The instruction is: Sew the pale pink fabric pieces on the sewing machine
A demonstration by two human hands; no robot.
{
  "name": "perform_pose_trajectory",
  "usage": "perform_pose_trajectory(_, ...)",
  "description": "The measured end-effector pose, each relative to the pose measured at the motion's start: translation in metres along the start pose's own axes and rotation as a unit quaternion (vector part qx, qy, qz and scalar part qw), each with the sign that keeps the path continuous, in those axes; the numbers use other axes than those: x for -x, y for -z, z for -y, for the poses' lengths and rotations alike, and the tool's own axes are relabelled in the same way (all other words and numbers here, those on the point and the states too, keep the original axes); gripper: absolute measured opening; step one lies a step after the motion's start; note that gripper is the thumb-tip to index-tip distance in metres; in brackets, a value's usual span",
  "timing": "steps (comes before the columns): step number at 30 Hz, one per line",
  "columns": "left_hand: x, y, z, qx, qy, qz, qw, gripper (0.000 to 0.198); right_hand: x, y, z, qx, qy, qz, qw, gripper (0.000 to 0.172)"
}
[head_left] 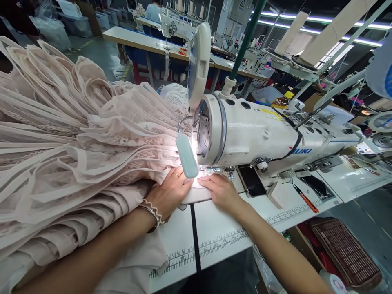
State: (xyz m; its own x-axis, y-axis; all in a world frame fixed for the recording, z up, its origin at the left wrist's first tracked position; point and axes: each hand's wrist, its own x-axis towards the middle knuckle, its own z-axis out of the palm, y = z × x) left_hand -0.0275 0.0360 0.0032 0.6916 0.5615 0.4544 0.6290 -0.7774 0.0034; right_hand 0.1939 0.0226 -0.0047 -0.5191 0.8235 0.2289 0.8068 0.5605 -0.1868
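Note:
A white sewing machine lies across the right half of the view, and a pale green lamp lights its needle area. Just left of the lamp, my left hand grips pale beige fabric, its fingertips partly hidden by the lamp. From the right side, my right hand reaches the same lit spot, its fingers closed at the fabric's edge. The needle and the exact seam are hidden behind the lamp and glare. A large heap of beige lace garments spreads leftward from the machine.
A phone and orange-handled thread snips lie on the white worktable, which has a printed ruler along its front edge. Thread cones stand at upper right. A brown woven seat is at lower right. Other sewing tables stand behind.

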Motion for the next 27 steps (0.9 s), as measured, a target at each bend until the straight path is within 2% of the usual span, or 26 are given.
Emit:
perform_pose_trajectory(3,-0.005,0.007,-0.001,-0.001,-0.021,0.048,0.999,0.026,0.001,-0.002,0.002,0.01,-0.013,-0.029,0.999,0.05)
perform_pose_trajectory(6,-0.008,0.01,-0.001,-0.007,0.009,0.097,0.995,0.036,0.002,-0.004,0.001,-0.013,-0.025,-0.073,0.997,0.044)
perform_pose_trajectory(9,-0.006,0.005,0.001,0.011,0.039,0.113,0.993,0.034,0.001,-0.003,0.0,-0.042,-0.052,-0.103,0.992,0.041)
perform_pose_trajectory(12,-0.002,-0.003,0.005,0.061,0.046,0.084,0.993,0.029,0.001,-0.001,0.001,-0.059,-0.073,-0.113,0.989,0.042)
perform_pose_trajectory(16,0.002,-0.008,0.008,0.13,-0.029,0.031,0.991,0.024,0.0,0.002,0.002,-0.107,-0.019,-0.108,0.988,0.039)
perform_pose_trajectory(19,0.001,-0.004,0.007,0.102,-0.061,0.017,0.993,0.029,-0.001,0.002,0.002,-0.128,0.019,-0.112,0.985,0.036)
perform_pose_trajectory(23,-0.002,0.001,0.003,0.057,-0.058,-0.005,0.997,0.03,-0.001,0.003,0.003,-0.134,0.024,-0.128,0.982,0.035)
perform_pose_trajectory(27,-0.001,-0.008,-0.002,0.018,-0.058,-0.03,0.998,0.032,-0.001,0.002,0.003,-0.127,0.015,-0.122,0.984,0.036)
